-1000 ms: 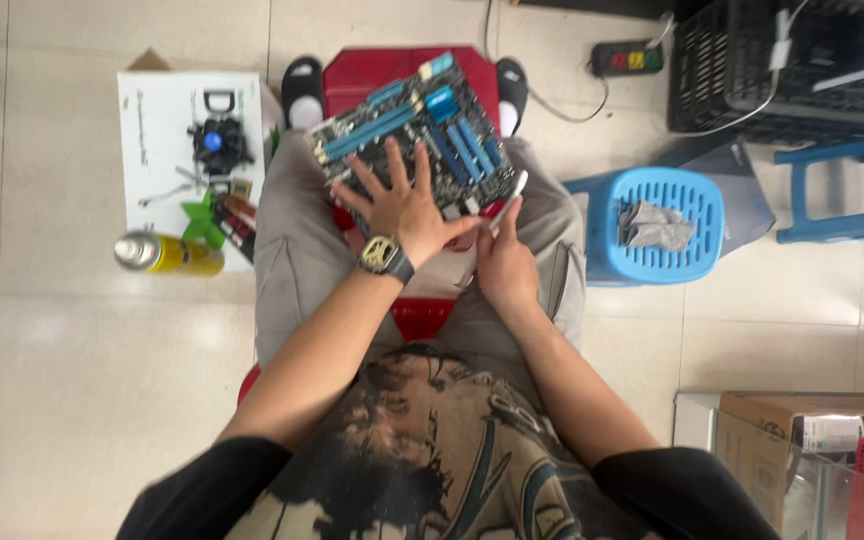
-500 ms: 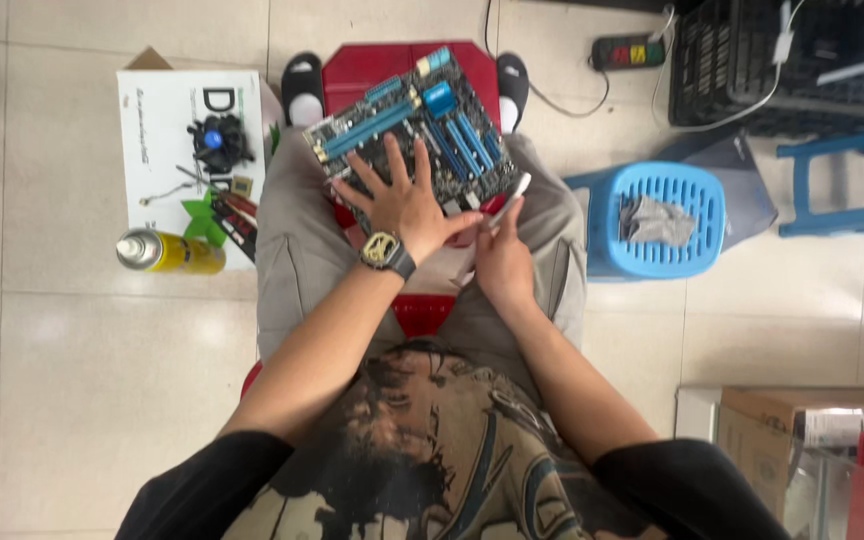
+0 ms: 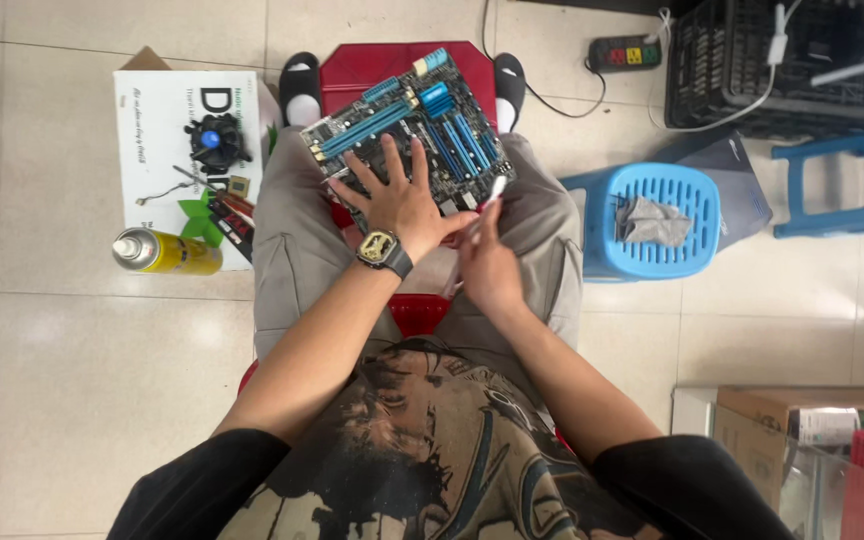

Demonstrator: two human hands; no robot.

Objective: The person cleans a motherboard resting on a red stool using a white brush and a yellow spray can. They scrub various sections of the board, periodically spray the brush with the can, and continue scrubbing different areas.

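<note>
Motherboard [image 3: 422, 125] rests across the knees, pinned under the spread fingers of the left hand [image 3: 397, 200]; right hand [image 3: 487, 262] pinches a thin white tool [image 3: 492, 192] just beside them, better kept low and steady

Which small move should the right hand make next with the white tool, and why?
Probably lower the white tool onto the circuit board. The right hand holds it at the board's near edge, and the left hand lies flat on the board, steadying it on the lap.

probably a repair workshop: bare motherboard [image 3: 412, 125], spray can [image 3: 165, 251]
</note>
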